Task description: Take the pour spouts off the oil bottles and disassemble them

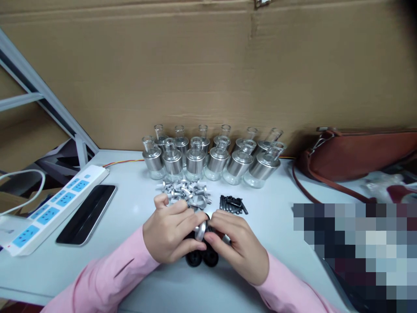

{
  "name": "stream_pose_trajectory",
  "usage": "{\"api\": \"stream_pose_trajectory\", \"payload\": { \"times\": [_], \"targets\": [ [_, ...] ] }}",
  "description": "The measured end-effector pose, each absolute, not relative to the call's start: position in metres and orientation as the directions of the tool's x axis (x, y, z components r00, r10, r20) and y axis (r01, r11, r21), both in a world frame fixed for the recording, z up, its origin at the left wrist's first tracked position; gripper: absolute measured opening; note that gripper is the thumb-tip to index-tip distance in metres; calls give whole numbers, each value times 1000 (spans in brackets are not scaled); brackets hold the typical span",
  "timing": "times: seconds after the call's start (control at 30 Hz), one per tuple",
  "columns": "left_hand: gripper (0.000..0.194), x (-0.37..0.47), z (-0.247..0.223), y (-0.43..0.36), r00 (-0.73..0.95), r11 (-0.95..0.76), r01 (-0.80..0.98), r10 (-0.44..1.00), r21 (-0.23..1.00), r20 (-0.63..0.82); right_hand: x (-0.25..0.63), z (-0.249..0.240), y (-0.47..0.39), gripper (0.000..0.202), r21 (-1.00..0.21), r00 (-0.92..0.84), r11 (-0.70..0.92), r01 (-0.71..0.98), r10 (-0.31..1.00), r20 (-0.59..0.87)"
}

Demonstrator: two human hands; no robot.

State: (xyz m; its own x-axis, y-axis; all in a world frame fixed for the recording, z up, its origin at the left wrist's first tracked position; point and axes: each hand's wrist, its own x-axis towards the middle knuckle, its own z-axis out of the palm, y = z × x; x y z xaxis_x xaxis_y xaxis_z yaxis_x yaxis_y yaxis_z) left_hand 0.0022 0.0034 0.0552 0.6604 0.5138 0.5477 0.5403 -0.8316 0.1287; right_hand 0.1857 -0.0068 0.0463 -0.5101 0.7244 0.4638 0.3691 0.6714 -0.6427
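My left hand (176, 230) is closed around a small silver metal part (200, 231), pinched between thumb and fingers. Against its right side my right hand (239, 243) is closed too, its fingertips pinching something dark and small that I cannot make out. Round black pieces (194, 258) lie on the table beneath both hands, partly hidden by them. A heap of silver metal parts (185, 191) lies just beyond my left hand. Beyond my right hand is a small pile of black screw-like pieces (233, 204).
Two rows of glass bottles with metal bands (196, 163) stand at the back, before a cardboard wall (195, 65). A white power strip (58, 208) and a phone (86, 215) lie left. A brown bag (358, 154) sits right, its strap on the table (273, 226).
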Motion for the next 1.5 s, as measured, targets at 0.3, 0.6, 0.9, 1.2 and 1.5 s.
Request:
{"api": "stream_pose_trajectory", "payload": {
  "times": [0.3, 0.6, 0.9, 1.2, 1.5],
  "targets": [
    [39, 2, 58, 2, 667, -818, 513, 570, 260, 480, 189, 46, -4, 27, -225, -579, 831, 509, 524, 625],
    [44, -22, 54, 21, 471, -614, 693, 782, 378, 408, 221, 50, 8, 13, -305, -367, 756, 579, 575, 731],
    [28, -20, 15, 44, 290, -462, 802, 856, 379, 428, 214, 36, 7, 19, -409, -269, 662, 628, 678, 684],
    [29, -20, 9, 41, 315, -477, 807, 846, 348, 430, 211, 33, 6, 17, -459, -345, 714, 529, 675, 652],
    [27, -19, 7, 41, 348, -491, 794, 851, 358, 394, 198, 27, -1, 19, -472, -547, 751, 462, 660, 515]
  ]
}}
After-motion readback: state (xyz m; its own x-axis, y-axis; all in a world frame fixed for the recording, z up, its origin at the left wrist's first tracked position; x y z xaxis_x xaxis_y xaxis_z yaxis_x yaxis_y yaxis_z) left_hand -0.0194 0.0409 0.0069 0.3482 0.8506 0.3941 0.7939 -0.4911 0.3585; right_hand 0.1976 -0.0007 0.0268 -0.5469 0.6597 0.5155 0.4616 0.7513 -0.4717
